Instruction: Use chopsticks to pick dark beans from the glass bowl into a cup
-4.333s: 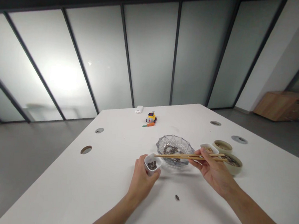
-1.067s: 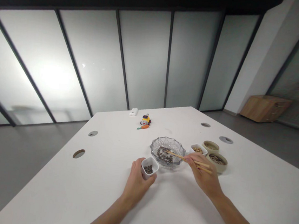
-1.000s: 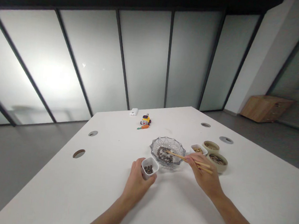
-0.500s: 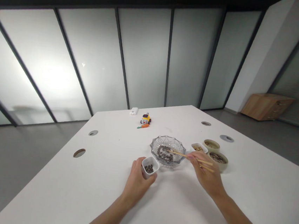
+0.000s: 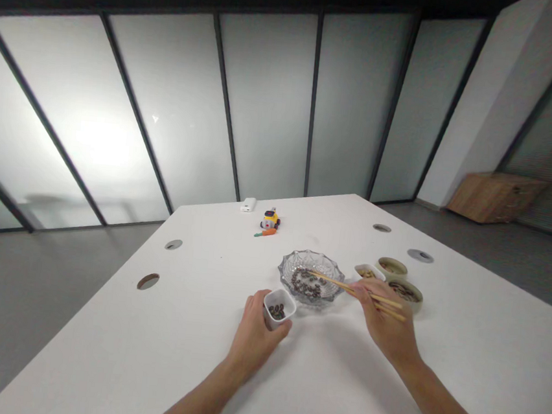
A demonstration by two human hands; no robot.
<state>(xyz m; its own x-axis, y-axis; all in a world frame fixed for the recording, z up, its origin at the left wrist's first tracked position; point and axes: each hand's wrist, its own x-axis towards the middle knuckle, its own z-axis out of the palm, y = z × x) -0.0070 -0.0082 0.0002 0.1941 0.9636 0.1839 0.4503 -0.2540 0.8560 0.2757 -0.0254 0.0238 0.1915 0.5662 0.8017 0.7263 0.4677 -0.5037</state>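
My left hand (image 5: 258, 332) is wrapped round a small white square cup (image 5: 287, 297), tilted slightly, with several dark beans (image 5: 276, 310) at its bottom. A pair of wooden chopsticks (image 5: 332, 280) is held in my right hand (image 5: 386, 318). Their tips reach inside a scalloped clear glass bowl (image 5: 284, 282), over the dark beans (image 5: 307, 287) lying there. Whether the tips grip a bean is too small to tell. The cup stands just in front of the bowl's near left rim.
Behind my right hand sit a white dish (image 5: 365, 269) of pale pieces and two beige bowls (image 5: 392, 267), the nearer holding dark striped seeds (image 5: 404, 291). Farther back are a yellow toy vehicle (image 5: 270, 218), an orange toy carrot (image 5: 267, 233) and a white box (image 5: 249, 204). Round holes pierce the tabletop.
From above the white cup, the chopsticks have moved right into the glass bowl; lately their tips shifted slightly toward its far side. A dark bean on the near tabletop is no longer seen.
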